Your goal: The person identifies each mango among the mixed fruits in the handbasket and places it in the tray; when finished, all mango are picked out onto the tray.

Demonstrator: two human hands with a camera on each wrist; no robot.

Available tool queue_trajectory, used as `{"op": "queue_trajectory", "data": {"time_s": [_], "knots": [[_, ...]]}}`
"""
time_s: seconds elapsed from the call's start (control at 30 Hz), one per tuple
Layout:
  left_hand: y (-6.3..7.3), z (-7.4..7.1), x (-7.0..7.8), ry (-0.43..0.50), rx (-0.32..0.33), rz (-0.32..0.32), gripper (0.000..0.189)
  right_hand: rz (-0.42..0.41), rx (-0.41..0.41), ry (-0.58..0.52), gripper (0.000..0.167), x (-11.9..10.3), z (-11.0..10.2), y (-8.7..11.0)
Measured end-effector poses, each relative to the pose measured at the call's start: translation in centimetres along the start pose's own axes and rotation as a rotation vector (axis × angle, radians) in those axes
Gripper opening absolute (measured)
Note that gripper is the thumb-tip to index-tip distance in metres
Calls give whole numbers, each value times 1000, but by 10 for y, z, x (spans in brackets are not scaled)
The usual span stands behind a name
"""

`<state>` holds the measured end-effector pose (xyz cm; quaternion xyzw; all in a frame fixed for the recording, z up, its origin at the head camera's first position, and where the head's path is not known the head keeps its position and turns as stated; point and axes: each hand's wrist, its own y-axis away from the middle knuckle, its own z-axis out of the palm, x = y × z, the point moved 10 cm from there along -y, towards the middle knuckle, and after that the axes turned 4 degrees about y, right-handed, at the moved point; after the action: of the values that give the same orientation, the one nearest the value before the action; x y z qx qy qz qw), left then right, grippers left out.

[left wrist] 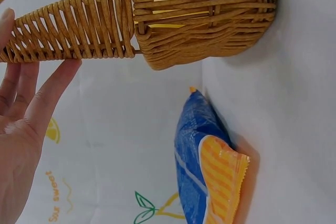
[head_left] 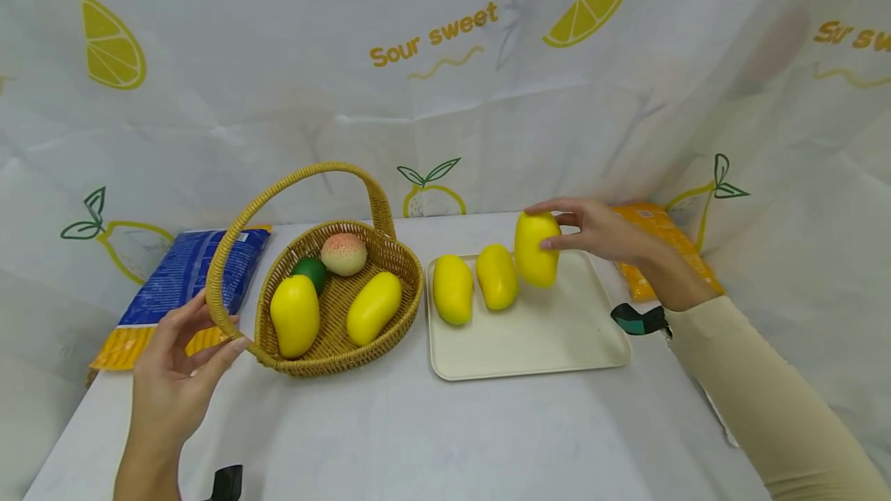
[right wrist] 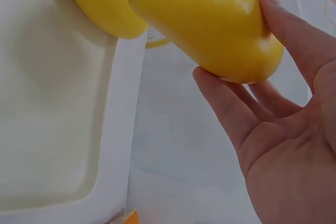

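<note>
My right hand (head_left: 592, 230) pinches a yellow mango (head_left: 536, 250) between thumb and fingers, holding it upright over the back of the cream tray (head_left: 543, 346). In the right wrist view the held mango (right wrist: 210, 24) is gripped at one end. Two more mangoes lie on the tray, one at the left (head_left: 452, 290) and one beside the held fruit (head_left: 497, 277). My left hand (head_left: 177, 369) holds the lower side of the handle of the wicker basket (head_left: 348, 368). Inside the basket are two mangoes (head_left: 295, 317), a peach (head_left: 344, 253) and a dark green fruit (head_left: 310, 273), partly hidden.
A blue and orange packet (head_left: 188, 277) lies left of the basket, behind my left hand. An orange packet (head_left: 647, 242) lies at the back right, partly behind my right hand. A white curtain with lemon prints (head_left: 445, 130) hangs behind the table.
</note>
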<state>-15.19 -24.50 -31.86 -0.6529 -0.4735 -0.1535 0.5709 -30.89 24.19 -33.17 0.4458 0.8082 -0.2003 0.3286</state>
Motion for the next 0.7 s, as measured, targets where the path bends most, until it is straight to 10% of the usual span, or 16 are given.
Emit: {"op": "queue_trajectory", "data": {"time_s": [0.7], "knots": [[-1,1,0,19,-16,13,81,141,-38,19,45,53,27,3]]}}
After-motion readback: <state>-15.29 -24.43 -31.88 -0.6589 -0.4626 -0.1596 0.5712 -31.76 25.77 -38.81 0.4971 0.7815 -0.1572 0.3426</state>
